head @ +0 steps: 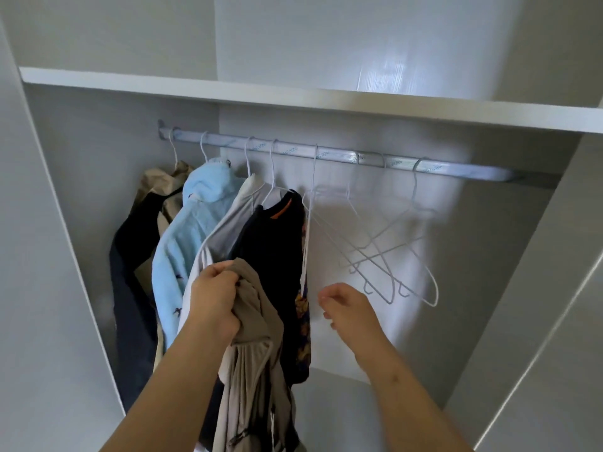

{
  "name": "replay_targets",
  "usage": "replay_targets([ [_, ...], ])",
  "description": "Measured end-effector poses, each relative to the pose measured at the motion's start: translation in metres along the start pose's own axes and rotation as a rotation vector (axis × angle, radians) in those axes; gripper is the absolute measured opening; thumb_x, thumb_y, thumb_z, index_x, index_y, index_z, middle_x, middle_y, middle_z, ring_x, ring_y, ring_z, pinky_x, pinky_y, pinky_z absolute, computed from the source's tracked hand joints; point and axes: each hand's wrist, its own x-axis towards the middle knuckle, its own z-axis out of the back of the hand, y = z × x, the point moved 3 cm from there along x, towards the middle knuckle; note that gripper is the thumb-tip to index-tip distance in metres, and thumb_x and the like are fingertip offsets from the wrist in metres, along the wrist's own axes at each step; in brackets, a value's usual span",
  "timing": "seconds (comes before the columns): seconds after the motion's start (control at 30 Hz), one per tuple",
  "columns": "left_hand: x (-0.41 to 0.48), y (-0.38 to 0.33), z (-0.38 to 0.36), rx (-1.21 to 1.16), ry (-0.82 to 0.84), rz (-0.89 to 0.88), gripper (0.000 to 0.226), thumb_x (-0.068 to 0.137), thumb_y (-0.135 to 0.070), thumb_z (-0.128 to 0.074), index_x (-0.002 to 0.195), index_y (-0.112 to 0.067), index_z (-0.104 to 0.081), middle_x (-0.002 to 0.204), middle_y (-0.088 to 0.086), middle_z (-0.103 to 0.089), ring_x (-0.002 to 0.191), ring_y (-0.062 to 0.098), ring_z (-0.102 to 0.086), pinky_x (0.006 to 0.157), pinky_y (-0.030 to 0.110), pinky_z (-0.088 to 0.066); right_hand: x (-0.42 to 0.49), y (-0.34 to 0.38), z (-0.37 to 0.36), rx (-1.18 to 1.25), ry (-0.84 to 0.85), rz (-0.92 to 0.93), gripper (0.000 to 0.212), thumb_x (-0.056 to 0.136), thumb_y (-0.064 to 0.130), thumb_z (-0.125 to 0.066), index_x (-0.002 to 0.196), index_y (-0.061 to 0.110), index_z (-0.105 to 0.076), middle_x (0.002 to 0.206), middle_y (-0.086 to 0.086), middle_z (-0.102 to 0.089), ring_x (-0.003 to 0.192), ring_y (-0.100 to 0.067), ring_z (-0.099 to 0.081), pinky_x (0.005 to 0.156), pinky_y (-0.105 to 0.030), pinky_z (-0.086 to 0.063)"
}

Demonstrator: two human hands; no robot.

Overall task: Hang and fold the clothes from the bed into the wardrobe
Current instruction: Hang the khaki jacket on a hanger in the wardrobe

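I face an open white wardrobe with a metal rail (326, 156) under a shelf. My left hand (213, 301) grips a bunched beige garment (253, 363) that hangs down in front of the clothes on the rail. My right hand (347, 305) is raised just right of it, fingers loosely curled and holding nothing, close to the thin white hanger (308, 230) beside the dark garment. Several empty white wire hangers (388, 252) dangle from the rail to the right.
On the rail's left half hang a tan and dark jacket (146, 230), a light blue fleece (192, 230), a white top (225, 223) and a dark garment (277, 256). A white shelf (293, 96) runs above. Wardrobe side panels stand left and right.
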Motion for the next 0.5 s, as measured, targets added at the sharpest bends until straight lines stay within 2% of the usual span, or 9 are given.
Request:
replay_targets([
  [0.13, 0.036, -0.015, -0.01, -0.074, 0.028, 0.03, 0.032, 0.095, 0.002, -0.037, 0.072, -0.013, -0.053, 0.035, -0.002, -0.051, 0.027, 0.007, -0.045, 0.033, 0.011, -0.038, 0.044, 0.01, -0.014, 0.036, -0.089, 0.008, 0.016, 0.092, 0.019, -0.05, 0.082, 0.029, -0.058, 0.079, 0.011, -0.058, 0.067, -0.001, -0.052, 0.055, -0.011, -0.041],
  [0.2, 0.055, -0.021, -0.013, -0.054, 0.031, 0.028, 0.032, 0.094, 0.001, -0.038, 0.07, -0.013, -0.053, 0.034, -0.002, -0.049, 0.027, 0.006, -0.044, 0.033, 0.011, -0.037, 0.066, 0.012, -0.023, 0.04, -0.121, -0.023, 0.006, 0.092, 0.02, -0.053, 0.093, 0.024, -0.057, 0.082, 0.013, -0.052, 0.069, 0.002, -0.048, 0.052, -0.008, -0.036],
  [0.3, 0.082, -0.023, -0.017, -0.065, 0.057, 0.053, 0.032, 0.094, 0.002, -0.037, 0.069, -0.012, -0.052, 0.035, -0.003, -0.05, 0.026, 0.005, -0.044, 0.032, 0.01, -0.036, 0.094, 0.009, -0.037, 0.071, -0.132, -0.072, 0.037, 0.091, 0.023, -0.057, 0.124, 0.02, -0.041, 0.087, 0.014, -0.044, 0.073, 0.003, -0.045, 0.051, -0.008, -0.034],
  [0.37, 0.099, -0.024, -0.02, -0.01, 0.065, 0.054, 0.031, 0.094, 0.002, -0.038, 0.071, -0.014, -0.05, 0.046, -0.001, -0.054, 0.027, 0.003, -0.047, 0.031, 0.011, -0.037, 0.109, 0.009, -0.045, 0.122, -0.135, -0.113, 0.046, 0.091, 0.019, -0.057, 0.132, 0.018, -0.034, 0.087, 0.007, -0.048, 0.071, -0.004, -0.05, 0.053, -0.012, -0.039],
  [0.43, 0.116, -0.025, -0.022, 0.1, 0.065, 0.028, 0.029, 0.093, 0.003, -0.039, 0.073, -0.016, -0.049, 0.065, 0.002, -0.053, 0.036, 0.002, -0.053, 0.032, 0.011, -0.04, 0.121, 0.009, -0.053, 0.198, -0.168, -0.151, 0.037, 0.094, 0.013, -0.052, 0.127, 0.02, -0.037, 0.083, -0.002, -0.055, 0.06, -0.01, -0.054, 0.05, -0.019, -0.044],
  [0.5, 0.132, -0.026, -0.024, 0.119, 0.074, 0.042, 0.029, 0.092, 0.004, -0.039, 0.072, -0.015, -0.047, 0.07, 0.003, -0.05, 0.052, 0.012, -0.054, 0.032, 0.011, -0.04, 0.133, 0.011, -0.057, 0.223, -0.254, -0.139, 0.02, 0.097, 0.015, -0.043, 0.114, 0.024, -0.044, 0.071, -0.005, -0.059, 0.044, -0.007, -0.048, 0.04, -0.019, -0.039],
])
